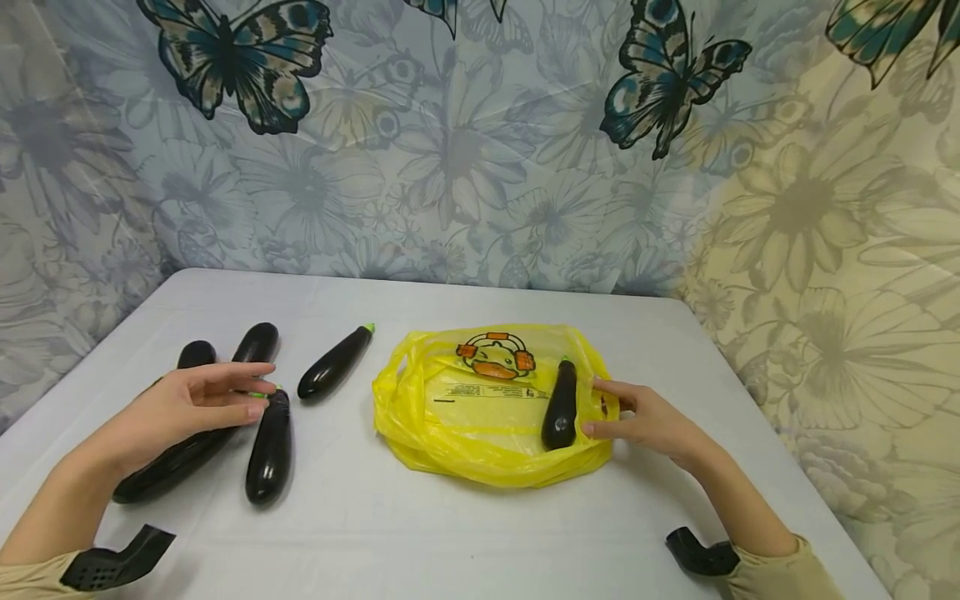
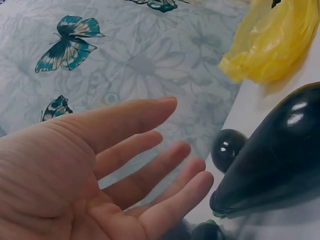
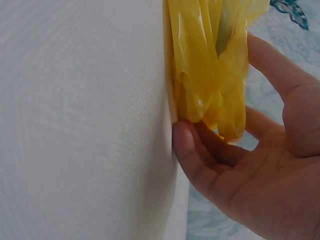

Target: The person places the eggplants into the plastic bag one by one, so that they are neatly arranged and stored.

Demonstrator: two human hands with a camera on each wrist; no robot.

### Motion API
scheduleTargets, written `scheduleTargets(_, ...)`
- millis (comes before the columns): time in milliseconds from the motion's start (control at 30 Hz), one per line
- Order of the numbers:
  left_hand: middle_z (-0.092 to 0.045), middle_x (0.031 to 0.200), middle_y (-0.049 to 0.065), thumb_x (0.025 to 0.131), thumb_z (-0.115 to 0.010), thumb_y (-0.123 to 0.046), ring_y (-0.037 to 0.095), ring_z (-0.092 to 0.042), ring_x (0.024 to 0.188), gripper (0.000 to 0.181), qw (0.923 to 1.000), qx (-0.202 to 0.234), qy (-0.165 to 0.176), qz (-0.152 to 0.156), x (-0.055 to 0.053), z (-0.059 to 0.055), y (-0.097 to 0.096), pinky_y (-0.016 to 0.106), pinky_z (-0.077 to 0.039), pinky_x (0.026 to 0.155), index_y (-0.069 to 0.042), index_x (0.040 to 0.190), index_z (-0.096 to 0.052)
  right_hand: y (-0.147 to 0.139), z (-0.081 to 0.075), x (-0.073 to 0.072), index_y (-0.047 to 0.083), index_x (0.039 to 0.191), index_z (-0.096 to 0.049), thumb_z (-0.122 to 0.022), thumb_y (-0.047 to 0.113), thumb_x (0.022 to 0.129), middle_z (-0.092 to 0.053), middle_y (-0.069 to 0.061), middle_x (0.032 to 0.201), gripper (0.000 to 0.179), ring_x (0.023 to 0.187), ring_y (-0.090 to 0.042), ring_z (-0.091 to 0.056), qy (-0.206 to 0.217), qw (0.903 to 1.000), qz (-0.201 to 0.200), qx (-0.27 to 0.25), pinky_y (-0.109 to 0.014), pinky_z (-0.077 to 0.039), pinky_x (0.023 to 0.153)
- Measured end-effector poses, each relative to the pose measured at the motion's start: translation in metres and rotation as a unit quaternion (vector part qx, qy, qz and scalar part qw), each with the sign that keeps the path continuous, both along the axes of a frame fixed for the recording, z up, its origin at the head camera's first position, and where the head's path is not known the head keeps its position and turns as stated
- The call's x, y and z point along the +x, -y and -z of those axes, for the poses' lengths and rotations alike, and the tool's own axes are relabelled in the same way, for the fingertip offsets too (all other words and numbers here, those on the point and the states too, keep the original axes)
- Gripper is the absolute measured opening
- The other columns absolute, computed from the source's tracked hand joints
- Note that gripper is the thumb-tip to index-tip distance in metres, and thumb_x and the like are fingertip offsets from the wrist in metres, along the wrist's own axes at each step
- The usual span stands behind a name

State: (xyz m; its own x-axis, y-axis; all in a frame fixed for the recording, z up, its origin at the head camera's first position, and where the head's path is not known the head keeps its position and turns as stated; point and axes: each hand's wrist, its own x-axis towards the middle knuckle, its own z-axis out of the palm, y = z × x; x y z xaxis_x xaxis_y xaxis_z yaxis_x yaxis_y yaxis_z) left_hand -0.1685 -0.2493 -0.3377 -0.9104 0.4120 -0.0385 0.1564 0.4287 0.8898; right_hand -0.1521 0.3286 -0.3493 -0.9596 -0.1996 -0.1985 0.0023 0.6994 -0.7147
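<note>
My left hand (image 1: 197, 400) hovers over a cluster of dark, glossy eggplants at the left, with fingers extended and nothing in them. Beside its fingertips lies one eggplant (image 1: 268, 458) with a green stem end; others, such as this eggplant (image 1: 257, 340), are partly covered by the hand. In the left wrist view a large eggplant (image 2: 280, 150) shows right of the loose fingers. On the right, my right hand (image 1: 648, 417) is at the edge of a yellow plastic bag (image 1: 480, 454), thumb and fingers apart around its handle part (image 3: 200, 65). Inside the bag lies one eggplant (image 1: 560, 408).
A separate eggplant (image 1: 333, 364) lies between the cluster and the bag. Everything stands on a white-covered table (image 1: 450, 542). Behind it hangs a floral cloth (image 1: 450, 183) with butterflies. Black mounts (image 1: 120, 560) are worn at both wrists.
</note>
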Motion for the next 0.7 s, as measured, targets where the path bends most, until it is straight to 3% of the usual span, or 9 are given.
scheduleTargets(200,-0.059,0.130,0.016,0.094,-0.070,-0.020,0.019,-0.063,0.111,0.059,0.9999,0.011,0.004,-0.001,-0.0007,0.0005,0.0020,0.026,-0.051,0.087,-0.008,0.147,-0.046,-0.0010,0.0010,-0.0005,0.000,0.149,-0.040,-0.080,0.037,0.083,-0.036,-0.026,0.150,0.086,0.129,-0.043,-0.040,-0.001,1.0000,-0.003,-0.006,-0.060,-0.036,0.102)
scheduleTargets(467,-0.059,0.130,0.016,0.093,-0.071,-0.021,0.019,-0.063,0.109,0.059,0.9997,-0.010,0.021,0.002,0.0024,-0.0001,0.0053,0.029,-0.052,0.085,-0.005,0.145,-0.047,-0.0007,-0.0005,0.0005,0.000,0.148,-0.041,-0.081,0.035,0.083,-0.038,-0.025,0.148,0.085,0.127,-0.041,-0.043,-0.001,0.9999,-0.008,-0.014,-0.059,-0.036,0.101)
scheduleTargets(700,-0.054,0.139,0.010,0.091,-0.074,-0.027,0.014,-0.062,0.112,0.057,0.9985,-0.032,0.044,0.005,0.0001,0.0051,-0.0012,0.029,-0.051,0.087,-0.011,0.141,-0.054,-0.0009,-0.0010,0.0012,0.000,0.148,-0.041,-0.081,0.034,0.083,-0.036,-0.025,0.150,0.084,0.128,-0.042,-0.042,-0.004,0.9998,-0.012,-0.017,-0.059,-0.037,0.101)
